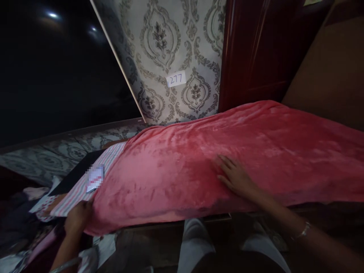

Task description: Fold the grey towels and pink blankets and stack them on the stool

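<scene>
A plush red blanket [170,170] lies spread over a long, raised surface in front of me. At its near left corner my left hand [78,218] is closed on the blanket's edge, the fingertips partly hidden. My right hand [234,176] rests on top of the blanket right of its middle, palm down with the fingers stretched out. Past the blanket's left edge shows a striped cloth [76,189] in white, pink and grey. On that cloth, close to my left hand, sits a small pale item [95,178], blurred out by pixels.
A large black television screen [62,68] stands behind on the left. Patterned wallpaper [193,45] carries a paper label [176,79] reading 277. Dark red wooden panelling [256,49] rises at the back right. Heaped clothes [17,216] lie at the lower left.
</scene>
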`<control>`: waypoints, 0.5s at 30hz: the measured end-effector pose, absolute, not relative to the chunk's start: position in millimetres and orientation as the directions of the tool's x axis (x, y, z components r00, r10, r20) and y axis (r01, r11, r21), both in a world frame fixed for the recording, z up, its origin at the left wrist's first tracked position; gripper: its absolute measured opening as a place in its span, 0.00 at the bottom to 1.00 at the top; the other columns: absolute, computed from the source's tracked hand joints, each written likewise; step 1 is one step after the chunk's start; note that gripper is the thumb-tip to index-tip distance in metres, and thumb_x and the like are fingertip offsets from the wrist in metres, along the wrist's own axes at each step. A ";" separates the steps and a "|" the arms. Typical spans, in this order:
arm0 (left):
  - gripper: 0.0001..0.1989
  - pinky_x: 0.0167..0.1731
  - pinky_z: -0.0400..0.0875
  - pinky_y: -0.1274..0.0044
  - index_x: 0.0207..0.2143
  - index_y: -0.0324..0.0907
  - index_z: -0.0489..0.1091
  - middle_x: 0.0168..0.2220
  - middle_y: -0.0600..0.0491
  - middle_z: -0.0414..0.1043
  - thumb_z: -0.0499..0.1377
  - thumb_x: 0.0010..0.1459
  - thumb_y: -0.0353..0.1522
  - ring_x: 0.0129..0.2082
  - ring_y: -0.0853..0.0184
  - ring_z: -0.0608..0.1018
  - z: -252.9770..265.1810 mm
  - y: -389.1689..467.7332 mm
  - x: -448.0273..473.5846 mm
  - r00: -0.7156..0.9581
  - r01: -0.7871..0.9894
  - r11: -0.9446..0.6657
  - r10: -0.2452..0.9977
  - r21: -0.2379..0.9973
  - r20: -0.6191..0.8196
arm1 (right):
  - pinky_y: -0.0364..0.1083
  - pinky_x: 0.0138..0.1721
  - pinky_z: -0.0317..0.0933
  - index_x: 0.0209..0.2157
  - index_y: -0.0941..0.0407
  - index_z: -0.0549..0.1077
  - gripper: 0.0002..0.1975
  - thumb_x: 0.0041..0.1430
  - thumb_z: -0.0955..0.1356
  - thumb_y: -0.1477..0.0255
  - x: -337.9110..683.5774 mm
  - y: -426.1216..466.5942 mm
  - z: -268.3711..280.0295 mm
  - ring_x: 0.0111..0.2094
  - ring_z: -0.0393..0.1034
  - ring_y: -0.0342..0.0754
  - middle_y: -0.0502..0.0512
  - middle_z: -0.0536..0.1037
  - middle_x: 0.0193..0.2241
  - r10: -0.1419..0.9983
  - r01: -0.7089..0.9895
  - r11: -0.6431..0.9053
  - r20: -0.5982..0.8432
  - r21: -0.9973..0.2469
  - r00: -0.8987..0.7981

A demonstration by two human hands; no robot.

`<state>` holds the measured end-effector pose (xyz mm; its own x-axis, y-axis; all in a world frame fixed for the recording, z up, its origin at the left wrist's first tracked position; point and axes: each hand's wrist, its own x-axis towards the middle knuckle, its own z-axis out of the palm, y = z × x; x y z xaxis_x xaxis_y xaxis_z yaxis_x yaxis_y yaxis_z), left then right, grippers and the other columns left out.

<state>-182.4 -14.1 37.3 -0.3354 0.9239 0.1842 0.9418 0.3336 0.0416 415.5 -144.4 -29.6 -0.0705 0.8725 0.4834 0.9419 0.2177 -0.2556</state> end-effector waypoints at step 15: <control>0.33 0.68 0.53 0.62 0.70 0.38 0.55 0.73 0.38 0.49 0.47 0.67 0.43 0.73 0.52 0.54 57.3 44.5 128.7 0.425 0.902 -0.430 0.898 0.029 0.112 | 0.74 0.66 0.41 0.70 0.50 0.60 0.31 0.70 0.61 0.54 420.3 -147.6 -35.5 0.71 0.49 0.66 0.64 0.57 0.70 0.975 0.970 0.012 0.219 -0.243 0.043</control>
